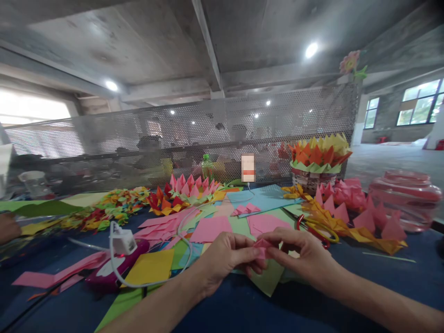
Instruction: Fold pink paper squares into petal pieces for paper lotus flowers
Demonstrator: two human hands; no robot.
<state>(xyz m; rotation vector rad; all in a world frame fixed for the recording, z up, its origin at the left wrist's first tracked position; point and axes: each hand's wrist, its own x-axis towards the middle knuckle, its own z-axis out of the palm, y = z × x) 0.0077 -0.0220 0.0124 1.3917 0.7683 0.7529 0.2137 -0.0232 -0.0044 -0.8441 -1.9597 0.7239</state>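
Between my two hands is a small folded piece of pink paper (262, 245), partly hidden by the fingers. My left hand (233, 253) pinches it from the left, thumb on the near side. From the right, my right hand (299, 253) grips the same piece with thumb and fingertips. Just beyond them lie pink paper sheets (212, 228) and a few small folded pink triangles (247, 209) on a blue sheet (265, 198). Under the hands, a pale green sheet (268, 280) rests on the dark blue table.
Red-handled scissors (314, 231) lie to the right, near a clear pink jar (405, 199). A paper lotus basket (317, 159) stands behind. At left, a purple power strip (118, 266) holds a white charger (123, 240) with a looping cable. Another person's hand (9, 227) shows at far left.
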